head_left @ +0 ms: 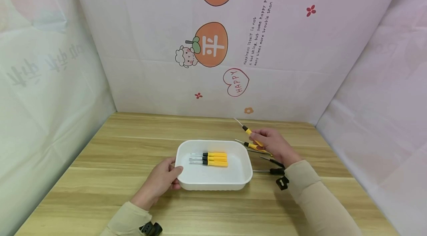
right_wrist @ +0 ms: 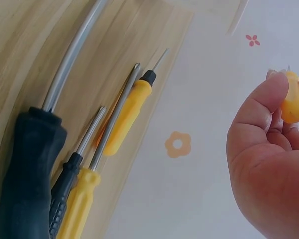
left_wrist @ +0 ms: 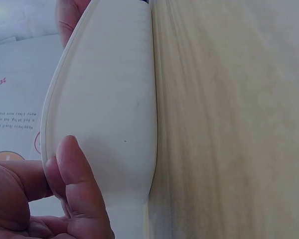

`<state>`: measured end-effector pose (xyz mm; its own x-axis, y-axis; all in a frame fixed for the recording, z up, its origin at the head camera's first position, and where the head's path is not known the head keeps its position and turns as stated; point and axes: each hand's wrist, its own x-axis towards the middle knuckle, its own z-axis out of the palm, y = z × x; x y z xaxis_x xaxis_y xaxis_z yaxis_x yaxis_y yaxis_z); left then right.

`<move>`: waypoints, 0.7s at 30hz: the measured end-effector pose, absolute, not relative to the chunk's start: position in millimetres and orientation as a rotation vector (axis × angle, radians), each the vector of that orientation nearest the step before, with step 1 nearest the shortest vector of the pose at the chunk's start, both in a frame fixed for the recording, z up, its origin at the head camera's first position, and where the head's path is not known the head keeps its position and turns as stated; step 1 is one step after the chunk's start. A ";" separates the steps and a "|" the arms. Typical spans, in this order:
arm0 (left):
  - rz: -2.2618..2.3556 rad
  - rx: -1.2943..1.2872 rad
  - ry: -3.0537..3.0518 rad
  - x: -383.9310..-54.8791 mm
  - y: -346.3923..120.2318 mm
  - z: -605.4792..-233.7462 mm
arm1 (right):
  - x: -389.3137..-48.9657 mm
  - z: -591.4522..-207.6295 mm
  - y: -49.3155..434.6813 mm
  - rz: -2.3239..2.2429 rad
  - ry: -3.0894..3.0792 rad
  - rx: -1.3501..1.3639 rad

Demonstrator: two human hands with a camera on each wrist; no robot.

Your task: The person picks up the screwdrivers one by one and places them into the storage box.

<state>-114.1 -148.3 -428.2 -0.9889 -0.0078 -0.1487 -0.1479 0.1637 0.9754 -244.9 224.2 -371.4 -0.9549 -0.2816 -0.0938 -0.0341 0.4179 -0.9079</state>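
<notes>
My left hand [head_left: 161,177] grips the left end of a white plastic tray [head_left: 213,188], thumb over the rim and fingers against the outer wall. Inside the tray, several small screwdrivers [head_left: 217,159] with yellow handles and black collars lie side by side, tips to the left. Beyond the tray's far right corner, my right hand [head_left: 271,142] pinches a yellow-handled screwdriver [head_left: 247,129], raised with its thin shaft pointing up and left. In the right wrist view, the yellow handle [right_wrist: 292,102] shows between thumb and fingers; most of its shaft is hidden.
On the wooden table [head_left: 133,143] right of the tray lie a small yellow screwdriver [right_wrist: 128,117], a long-shafted yellow screwdriver [right_wrist: 78,204], a slim black screwdriver [right_wrist: 66,184] and a large black-handled screwdriver [right_wrist: 30,164]. Printed cloth walls [head_left: 150,80] close off the back and sides.
</notes>
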 end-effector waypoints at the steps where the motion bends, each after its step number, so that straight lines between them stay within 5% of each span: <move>1: 1.957 -0.153 2.312 -113.8 -148.5 -427.9 | -244.6 -371.1 223.2 -1.553 2.443 -0.281; 21: 1.938 -0.153 2.342 -115.0 -148.3 -429.5 | -240.3 -371.8 201.1 -1.514 2.412 -0.288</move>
<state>-115.0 -148.3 -429.5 -0.9901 -0.0150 -0.1393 -0.1396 0.1861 0.9726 -240.3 201.1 -371.8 -0.9415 -0.3120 -0.1277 -0.0205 0.4312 -0.9020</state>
